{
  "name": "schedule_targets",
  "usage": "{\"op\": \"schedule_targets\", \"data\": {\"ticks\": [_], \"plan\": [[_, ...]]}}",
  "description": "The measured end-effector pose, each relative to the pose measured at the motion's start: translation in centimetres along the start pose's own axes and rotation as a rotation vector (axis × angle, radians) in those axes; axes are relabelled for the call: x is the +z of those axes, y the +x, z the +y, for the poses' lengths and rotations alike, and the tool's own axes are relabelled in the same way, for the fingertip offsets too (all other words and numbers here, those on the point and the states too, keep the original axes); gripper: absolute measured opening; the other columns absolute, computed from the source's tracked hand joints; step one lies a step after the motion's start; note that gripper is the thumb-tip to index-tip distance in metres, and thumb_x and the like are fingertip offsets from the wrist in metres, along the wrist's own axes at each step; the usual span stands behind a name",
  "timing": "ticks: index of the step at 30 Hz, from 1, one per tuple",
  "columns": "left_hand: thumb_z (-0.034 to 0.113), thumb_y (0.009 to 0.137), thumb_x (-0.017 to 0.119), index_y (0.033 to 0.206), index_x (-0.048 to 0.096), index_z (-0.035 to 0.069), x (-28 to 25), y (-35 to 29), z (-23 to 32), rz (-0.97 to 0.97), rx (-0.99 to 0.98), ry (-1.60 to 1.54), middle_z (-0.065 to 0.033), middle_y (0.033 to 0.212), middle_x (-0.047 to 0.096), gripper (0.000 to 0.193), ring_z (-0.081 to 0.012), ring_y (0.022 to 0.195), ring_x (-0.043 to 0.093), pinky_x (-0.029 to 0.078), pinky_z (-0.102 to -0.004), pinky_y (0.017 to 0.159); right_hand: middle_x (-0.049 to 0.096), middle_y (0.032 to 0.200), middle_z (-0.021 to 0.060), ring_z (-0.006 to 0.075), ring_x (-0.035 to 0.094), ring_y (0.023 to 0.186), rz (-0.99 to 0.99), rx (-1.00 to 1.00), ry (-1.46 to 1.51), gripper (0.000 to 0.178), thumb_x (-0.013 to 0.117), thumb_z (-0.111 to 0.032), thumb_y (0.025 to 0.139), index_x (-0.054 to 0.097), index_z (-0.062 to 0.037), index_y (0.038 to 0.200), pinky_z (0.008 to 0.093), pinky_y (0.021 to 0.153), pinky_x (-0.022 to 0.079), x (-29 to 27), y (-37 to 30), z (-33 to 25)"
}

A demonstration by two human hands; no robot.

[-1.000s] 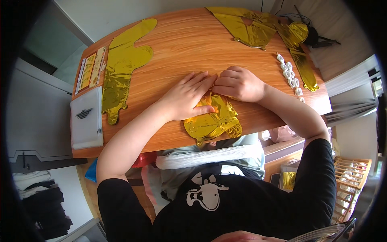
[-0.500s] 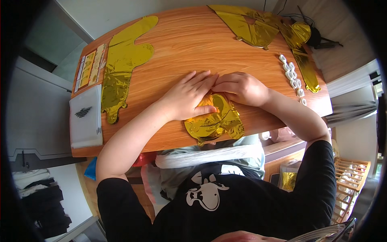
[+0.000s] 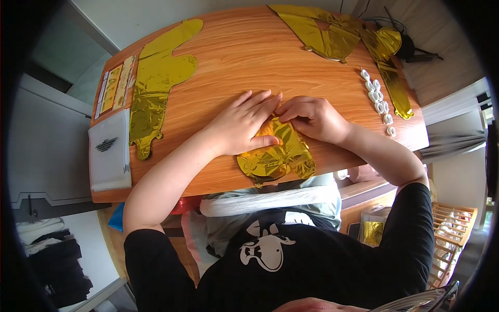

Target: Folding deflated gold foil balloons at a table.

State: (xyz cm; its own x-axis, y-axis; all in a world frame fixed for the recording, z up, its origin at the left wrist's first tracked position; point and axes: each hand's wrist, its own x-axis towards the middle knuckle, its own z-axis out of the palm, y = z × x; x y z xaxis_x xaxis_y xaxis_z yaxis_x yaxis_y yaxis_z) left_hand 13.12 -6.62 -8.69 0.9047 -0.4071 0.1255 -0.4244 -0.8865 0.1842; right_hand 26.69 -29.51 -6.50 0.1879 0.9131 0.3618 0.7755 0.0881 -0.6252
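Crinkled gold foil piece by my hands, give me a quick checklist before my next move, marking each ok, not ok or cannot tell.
1. Left hand resting on the crinkled gold foil piece: ok, thumb out across it.
2. Right hand firmly gripping its far end: cannot tell; the fingertips are bent there.
3. Foil smooth: not ok, creased.
4. Foil well back from the front edge of the brown wooden table: not ok, its near end reaches that edge.
5. Small white ring-shaped rolls apart from the right hand: ok.
6. Long flat gold foil piece at left apart from the left hand: ok.
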Motion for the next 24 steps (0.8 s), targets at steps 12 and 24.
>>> {"op": "schedule_targets", "data": {"ticks": [12,24], "plan": [[0.075,0.1,0.033,0.166,0.009,0.005,0.1,0.0,0.0,0.008,0.012,0.029,-0.0192,0.167,0.03,0.099,-0.032,0.156,0.028,0.017,-0.049,0.129,0.075,0.117,0.0129,0.0308,0.068,0.117,-0.108,-0.269,-0.336,0.033,0.081,-0.007,0.075,0.078,-0.0055,0.108,0.0435,0.099,0.056,-1.0,-1.1,0.1],[0.052,0.106,0.049,0.165,0.013,0.007,-0.1,-0.1,0.1,0.054,-0.019,-0.133,-0.014,0.168,0.03,0.083,-0.0328,0.155,0.031,0.019,-0.0509,0.128,0.075,0.114,0.0132,0.0297,0.072,0.109,-0.131,-0.331,-0.326,0.033,0.075,-0.008,0.078,0.076,-0.0041,0.11,0.0421,0.095,0.058,-0.8,-0.9,0.8]]}}
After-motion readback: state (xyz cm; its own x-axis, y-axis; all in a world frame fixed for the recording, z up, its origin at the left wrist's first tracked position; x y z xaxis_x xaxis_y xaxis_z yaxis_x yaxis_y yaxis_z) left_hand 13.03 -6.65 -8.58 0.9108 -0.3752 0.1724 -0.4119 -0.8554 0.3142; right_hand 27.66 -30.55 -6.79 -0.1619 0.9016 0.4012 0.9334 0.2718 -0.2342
